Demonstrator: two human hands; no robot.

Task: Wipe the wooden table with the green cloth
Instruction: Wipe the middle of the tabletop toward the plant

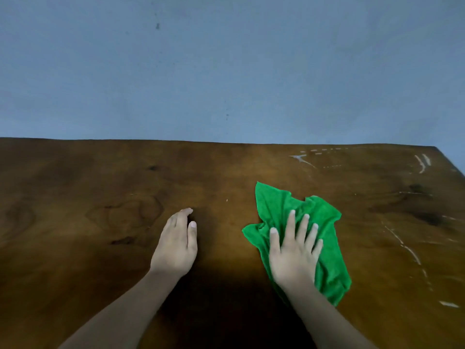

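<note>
On the wooden table [88,222], at about four o'clock from the view's centre, a crumpled green cloth [274,205] lay under the right hand [293,253], which pressed flat on it with straight fingers [291,222] spread apart and pointing toward twelve o'clock. At about seven o'clock, well apart from the cloth, the left hand [176,245] rested on bare wood holding nothing, its fingers close together and loosely bent. Pale streaks [422,163] marked the tabletop around three and four o'clock, and a blue-grey wall [226,71] rose behind the table's far edge at twelve o'clock.
</note>
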